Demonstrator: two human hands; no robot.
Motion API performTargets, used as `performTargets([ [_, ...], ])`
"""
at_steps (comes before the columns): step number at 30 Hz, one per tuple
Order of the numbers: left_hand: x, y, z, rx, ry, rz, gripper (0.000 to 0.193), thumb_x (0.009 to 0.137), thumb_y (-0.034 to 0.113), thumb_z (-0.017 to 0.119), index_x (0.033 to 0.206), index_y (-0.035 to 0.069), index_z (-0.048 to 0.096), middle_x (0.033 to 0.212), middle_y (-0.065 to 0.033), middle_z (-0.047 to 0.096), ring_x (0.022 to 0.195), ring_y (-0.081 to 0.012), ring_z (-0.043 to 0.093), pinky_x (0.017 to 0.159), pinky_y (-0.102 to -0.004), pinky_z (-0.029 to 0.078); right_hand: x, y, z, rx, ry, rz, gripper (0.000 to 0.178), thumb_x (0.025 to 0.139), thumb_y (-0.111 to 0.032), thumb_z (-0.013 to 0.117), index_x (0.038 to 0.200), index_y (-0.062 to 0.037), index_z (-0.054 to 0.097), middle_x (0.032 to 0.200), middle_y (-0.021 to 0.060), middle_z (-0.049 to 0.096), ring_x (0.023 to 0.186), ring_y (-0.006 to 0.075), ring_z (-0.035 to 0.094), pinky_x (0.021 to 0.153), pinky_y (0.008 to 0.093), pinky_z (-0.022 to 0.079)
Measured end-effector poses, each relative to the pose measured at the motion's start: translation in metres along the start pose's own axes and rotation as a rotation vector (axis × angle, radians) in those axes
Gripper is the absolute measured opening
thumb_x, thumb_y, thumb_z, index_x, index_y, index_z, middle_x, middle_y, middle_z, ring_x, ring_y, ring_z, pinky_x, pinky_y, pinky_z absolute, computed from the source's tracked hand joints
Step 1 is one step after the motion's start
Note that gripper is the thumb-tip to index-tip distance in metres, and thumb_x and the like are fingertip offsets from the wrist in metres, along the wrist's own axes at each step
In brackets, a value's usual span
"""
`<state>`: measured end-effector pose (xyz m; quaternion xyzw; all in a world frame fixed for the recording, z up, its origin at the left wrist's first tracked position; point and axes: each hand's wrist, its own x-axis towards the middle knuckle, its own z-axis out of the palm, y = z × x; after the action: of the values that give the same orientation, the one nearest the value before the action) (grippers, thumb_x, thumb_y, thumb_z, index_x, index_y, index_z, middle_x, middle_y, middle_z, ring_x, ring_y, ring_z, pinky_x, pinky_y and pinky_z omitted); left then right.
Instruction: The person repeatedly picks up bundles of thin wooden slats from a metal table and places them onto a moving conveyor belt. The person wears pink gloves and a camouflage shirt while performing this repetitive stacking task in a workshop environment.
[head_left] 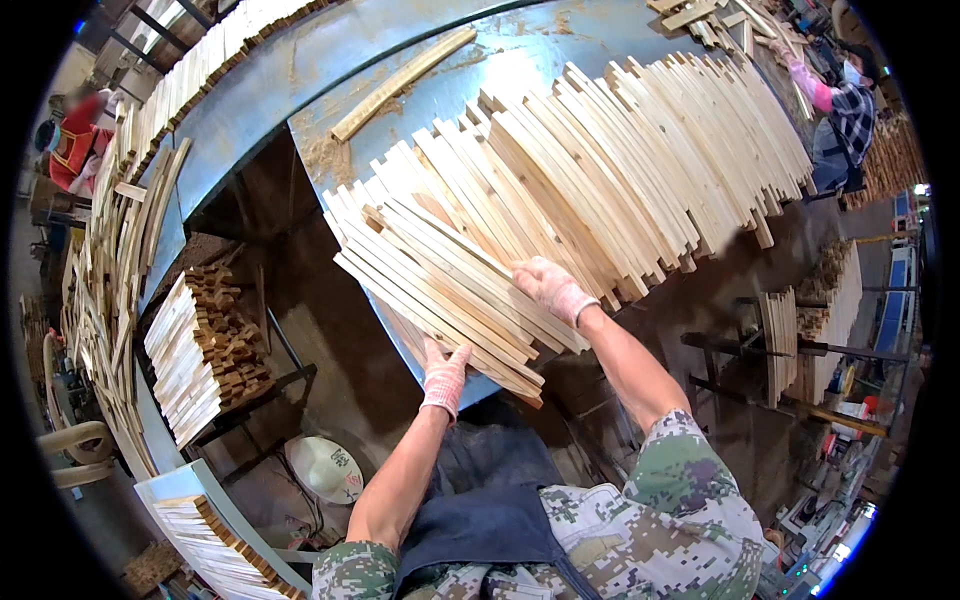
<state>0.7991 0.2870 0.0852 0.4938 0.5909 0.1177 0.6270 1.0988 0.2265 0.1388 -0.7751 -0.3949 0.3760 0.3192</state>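
Observation:
A wide row of pale wooden strips [620, 170] lies side by side on the blue metal table [440, 85]. At its near left, several strips [440, 275] are fanned at a different slant, with ends past the table's edge. My left hand [445, 378], in a pinkish work glove, grips the near left side of this group; its thumb shows, and some fingers are hidden by the wood. My right hand [553, 288], gloved likewise, has its fingers closed over the group's right side, close to the main row.
One loose strip [403, 84] lies farther back on the table. A stack of cut strips [205, 355] stands left, near a white round helmet-like object [326, 470]. Long strips [110, 290] heap at far left. A person [840, 120] works at far right, another [80, 145] at far left.

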Motion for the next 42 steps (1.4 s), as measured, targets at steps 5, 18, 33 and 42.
performTargets([
  [5, 0.005, 0.019, 0.003, 0.144, 0.053, -0.051, 0.101, 0.091, 0.037, 0.082, 0.166, -0.002, 0.025, 0.149, -0.0280, 0.056, 0.132, -0.0383, 0.059, 0.110, -0.0409, 0.046, 0.037, -0.012, -0.004, -0.043, -0.033, 0.013, 0.047, 0.107, -0.045, 0.057, 0.128, -0.0063, 0.074, 0.134, 0.0236, 0.069, 0.130, 0.0405, 0.062, 0.111, 0.0468, 0.049],
  [18, -0.024, 0.059, 0.025, -0.094, 0.069, 0.061, 0.104, 0.088, 0.008, 0.083, 0.167, 0.001, 0.018, 0.149, -0.0194, 0.055, 0.131, -0.0293, 0.058, 0.113, -0.0371, 0.049, 0.058, -0.064, 0.038, -0.478, 0.013, 0.161, 0.067, 0.099, -0.064, 0.058, 0.107, -0.0004, 0.078, 0.114, 0.0267, 0.073, 0.111, 0.0433, 0.070, 0.097, 0.0527, 0.054],
  [33, -0.160, 0.125, -0.130, -0.331, 0.282, 0.337, 0.118, 0.085, 0.016, 0.081, 0.175, 0.018, 0.005, 0.171, -0.0187, 0.035, 0.150, -0.0299, 0.046, 0.122, -0.0362, 0.039, -0.018, -0.219, 0.097, -0.192, 0.104, -0.198, 0.058, 0.103, -0.052, 0.064, 0.084, 0.0022, 0.061, 0.078, 0.0149, 0.057, 0.076, 0.0281, 0.055, 0.075, 0.0470, 0.047],
  [42, -0.392, 0.015, -0.306, -0.523, 0.832, 0.709, 0.115, 0.088, 0.005, 0.078, 0.175, 0.013, 0.004, 0.169, -0.0154, 0.037, 0.150, -0.0265, 0.043, 0.122, -0.0369, 0.038, -0.229, -0.422, 0.291, 0.110, -0.312, -0.612, 0.035, 0.098, -0.033, 0.075, 0.091, 0.0014, 0.069, 0.078, 0.0069, 0.059, 0.074, 0.0173, 0.056, 0.071, 0.0379, 0.050],
])
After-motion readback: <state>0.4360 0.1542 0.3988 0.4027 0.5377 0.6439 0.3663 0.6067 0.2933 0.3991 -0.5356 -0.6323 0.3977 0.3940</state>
